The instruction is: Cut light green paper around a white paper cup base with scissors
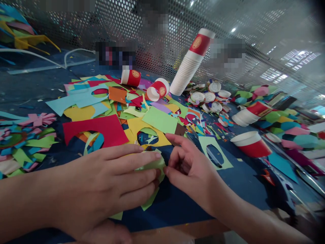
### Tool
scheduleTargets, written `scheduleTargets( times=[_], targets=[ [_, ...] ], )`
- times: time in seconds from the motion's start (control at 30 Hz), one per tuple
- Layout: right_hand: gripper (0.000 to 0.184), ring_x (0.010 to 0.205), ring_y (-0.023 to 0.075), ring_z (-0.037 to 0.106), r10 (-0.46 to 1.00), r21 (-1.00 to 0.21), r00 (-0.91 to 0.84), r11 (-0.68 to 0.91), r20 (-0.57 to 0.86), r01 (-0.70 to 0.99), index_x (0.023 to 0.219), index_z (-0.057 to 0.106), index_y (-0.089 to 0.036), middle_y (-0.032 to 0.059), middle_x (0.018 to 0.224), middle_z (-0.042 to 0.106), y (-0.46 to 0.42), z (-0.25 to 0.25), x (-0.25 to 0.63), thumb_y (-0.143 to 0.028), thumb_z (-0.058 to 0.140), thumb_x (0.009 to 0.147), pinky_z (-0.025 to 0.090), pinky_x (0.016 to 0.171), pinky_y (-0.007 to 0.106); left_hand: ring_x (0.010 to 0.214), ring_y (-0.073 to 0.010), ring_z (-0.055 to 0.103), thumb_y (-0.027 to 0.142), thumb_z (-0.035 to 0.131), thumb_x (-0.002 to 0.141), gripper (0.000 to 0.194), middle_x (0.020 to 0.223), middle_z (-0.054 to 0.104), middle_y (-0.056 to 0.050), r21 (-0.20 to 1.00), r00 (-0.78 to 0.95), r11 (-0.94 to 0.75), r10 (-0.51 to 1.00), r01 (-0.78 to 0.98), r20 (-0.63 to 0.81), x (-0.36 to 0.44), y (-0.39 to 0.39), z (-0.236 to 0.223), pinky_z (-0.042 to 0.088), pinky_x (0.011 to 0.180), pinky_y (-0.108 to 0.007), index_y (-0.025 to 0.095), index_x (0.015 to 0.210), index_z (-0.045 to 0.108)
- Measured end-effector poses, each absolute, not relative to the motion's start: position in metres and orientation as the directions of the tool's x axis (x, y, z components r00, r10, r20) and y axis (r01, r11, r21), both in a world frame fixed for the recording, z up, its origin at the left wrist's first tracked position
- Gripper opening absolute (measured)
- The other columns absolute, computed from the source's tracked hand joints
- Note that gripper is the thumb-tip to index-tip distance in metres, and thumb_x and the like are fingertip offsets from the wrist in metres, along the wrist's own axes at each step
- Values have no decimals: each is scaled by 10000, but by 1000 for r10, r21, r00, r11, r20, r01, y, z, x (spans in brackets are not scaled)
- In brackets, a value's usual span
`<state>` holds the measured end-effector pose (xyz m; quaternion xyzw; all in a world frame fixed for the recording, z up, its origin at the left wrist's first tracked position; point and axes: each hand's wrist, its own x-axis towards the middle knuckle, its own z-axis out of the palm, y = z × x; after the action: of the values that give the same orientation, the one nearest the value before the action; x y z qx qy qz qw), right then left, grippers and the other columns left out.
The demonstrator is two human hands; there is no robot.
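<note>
My left hand (119, 179) lies with its fingers stretched over a light green paper piece (152, 157) near the table's front edge. Much of that paper is covered by the fingers, and a green flap sticks out below them. To its right, my right hand (189, 162) is curled, with the thumb and a bent finger closed at the paper's right edge and the index finger raised apart. Just beyond the hands lie a yellow sheet with a round hole (162, 139), a red cut-out sheet (111, 127) and a plain light green sheet (161, 119).
A tall, leaning stack of paper cups (189, 64) stands at the back, with loose red-and-white cups (251, 144) around. Cut strips (30, 142) are heaped at left. Scissors (214, 156) lie under a holed pale green sheet (227, 161). Behind runs a perforated metal screen (175, 20).
</note>
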<state>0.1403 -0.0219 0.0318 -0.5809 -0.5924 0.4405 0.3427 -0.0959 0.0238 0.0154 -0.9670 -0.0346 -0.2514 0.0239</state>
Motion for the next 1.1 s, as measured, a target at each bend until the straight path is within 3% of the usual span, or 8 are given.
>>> scheduleTargets(
  times=[0.2,0.33,0.4,0.5,0.63,0.77,0.9,1.1],
  targets=[
    [575,559,112,518,993,-911,-94,-28,-73,412,1286,463,-145,-84,668,524,-25,33,140,-201,621,736,420,516,226,1396,-236,540,509,399,1047,477,1328,733,-8,-30,882,-998,32,53,470,-94,25,15,62,1334,-313,178,1231,689],
    [228,517,96,470,987,-865,-44,156,153,476,1123,552,-203,-75,652,489,-32,33,150,-184,565,897,368,458,228,1479,-225,453,510,387,1054,477,1365,712,10,17,902,-998,68,67,425,-95,24,14,101,1330,-327,198,1251,691],
    [209,616,113,549,905,-752,-94,400,416,524,1081,568,-230,-28,755,578,-35,33,159,-110,519,917,449,543,258,1494,-208,433,502,383,1055,473,1410,685,17,30,900,-997,78,72,428,-95,23,13,125,1325,-323,210,1274,685],
    [310,776,171,655,636,-379,-387,737,667,559,1017,560,-219,24,843,688,-38,34,169,-23,535,777,546,785,367,1474,-209,458,530,408,1038,479,1413,683,11,13,891,-997,70,72,449,-95,23,13,209,1304,-320,216,1257,696],
    [328,849,222,744,469,-105,-635,846,614,523,944,561,-233,1,753,759,-37,36,170,-26,503,696,573,929,414,1514,-214,400,573,458,1001,479,1433,664,18,44,883,-990,138,133,448,-94,21,12,182,1316,-333,251,1271,688],
    [324,1015,304,747,475,-78,-642,835,602,545,943,599,-242,42,1029,815,-38,31,170,-76,539,671,604,897,494,1474,-276,446,598,500,975,496,1422,657,-30,32,907,-993,117,114,405,-94,21,11,326,1255,-406,244,1274,677],
    [308,1163,337,688,481,-77,-647,833,591,548,953,615,-235,33,1099,804,-39,22,173,-99,549,684,563,903,503,1416,-302,511,615,472,982,501,1363,686,-78,60,887,-992,122,107,446,-95,23,12,381,1209,-438,227,1202,702],
    [273,1061,320,691,482,-52,-650,824,588,564,986,623,-229,44,1064,801,-39,14,173,-133,556,739,508,873,489,1381,-318,533,661,463,975,569,1347,691,-94,9,915,-993,109,115,388,-97,23,15,419,1175,-462,226,1283,663]
  ],
)
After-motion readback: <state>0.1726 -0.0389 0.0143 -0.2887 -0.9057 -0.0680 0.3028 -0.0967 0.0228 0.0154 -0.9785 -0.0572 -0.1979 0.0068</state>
